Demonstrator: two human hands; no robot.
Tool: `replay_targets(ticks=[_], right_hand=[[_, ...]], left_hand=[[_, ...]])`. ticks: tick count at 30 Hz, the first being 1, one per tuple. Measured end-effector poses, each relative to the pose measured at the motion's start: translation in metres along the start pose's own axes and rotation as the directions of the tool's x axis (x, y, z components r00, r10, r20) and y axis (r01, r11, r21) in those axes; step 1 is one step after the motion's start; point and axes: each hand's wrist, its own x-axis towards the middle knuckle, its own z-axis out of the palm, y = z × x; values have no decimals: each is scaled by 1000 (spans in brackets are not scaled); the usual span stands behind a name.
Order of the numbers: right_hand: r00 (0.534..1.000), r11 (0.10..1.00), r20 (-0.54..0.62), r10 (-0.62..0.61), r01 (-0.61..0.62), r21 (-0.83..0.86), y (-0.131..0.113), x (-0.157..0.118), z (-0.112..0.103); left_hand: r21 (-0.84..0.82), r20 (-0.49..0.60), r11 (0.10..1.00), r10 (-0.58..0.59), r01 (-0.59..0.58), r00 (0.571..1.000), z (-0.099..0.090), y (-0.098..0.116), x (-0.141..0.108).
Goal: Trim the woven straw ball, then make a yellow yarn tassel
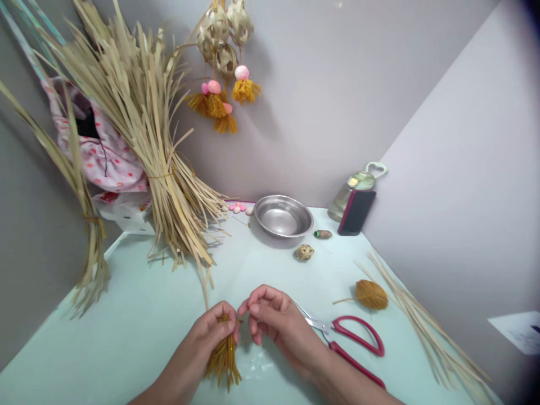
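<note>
A mustard-yellow yarn tassel (223, 363) hangs with its loose strands downward, its top pinched in my left hand (215, 329). Just to the right of it, my right hand (274, 318) has thumb and index fingertips pressed together close to the tassel's top. Whatever is between those fingertips is too small to make out. Scissors with red handles (358, 337) lie with blades open beside my right hand, partly hidden by it. A ball of mustard yarn (371, 295) rests farther right with a loose end.
Dried straw strips (147, 112) lean in a bundle at the left. Behind stand a steel bowl (283, 216), a propped phone (356, 212) and a bottle (341, 199). A small woven ball (304, 252) lies before the bowl; loose strips (426, 320) lie right. Tasselled ornaments (225, 62) hang above.
</note>
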Motion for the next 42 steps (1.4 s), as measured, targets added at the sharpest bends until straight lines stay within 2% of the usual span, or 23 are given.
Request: replay_targets(ticks=[2,4,7,10,15,21,25,28,30,32,34,35,37,40,42], right_hand=[[999,998,25,31,-33,60,-2,0,1],[999,999,8,35,-35,10,-4,0,2],[999,973,-44,-19,8,-232,-5,0,3],[995,878,-39,-88,59,-474,-3,-3,5],[991,748,-25,-134,84,-658,-2,-9,8],[993,727,-6,-120,84,-681,-2,-10,8],[998,786,23,-60,61,-616,0,-9,7],[1000,820,2,-31,26,-572,1,-8,7],[999,811,-28,-34,12,-585,1,-9,8],[998,761,-46,-43,3,-649,-1,-10,8],[997,647,-33,-66,18,-762,-3,-12,8],[996,560,-4,-91,48,-827,-3,-13,7],[980,330,102,-173,155,-931,-2,-14,5],[895,-97,334,-297,320,-942,4,-13,0],[829,-320,448,-335,348,-881,9,-13,-3]], left_hand=[[-9,-2,1000,-6,6,1000,0,0,-1],[3,-8,1000,-25,25,1000,0,-1,-1],[36,-6,999,-31,31,1000,-1,-2,-1],[71,4,997,11,-12,1000,-2,-1,-1],[140,4,990,30,-31,1000,0,1,-1],[231,28,969,86,-90,996,-1,-2,-2],[264,28,959,103,-106,994,-2,-6,-2],[271,50,958,83,-93,995,-1,-8,-2],[262,73,961,71,-88,995,-1,-9,-2],[247,88,966,63,-83,994,-1,-8,-2],[234,83,970,52,-70,995,-1,-6,-2],[229,78,972,45,-62,996,-1,-6,-1],[214,65,976,31,-44,997,-2,-4,-1],[195,61,980,21,-32,998,-2,-3,-1],[193,70,981,19,-32,997,-2,-2,-1]])
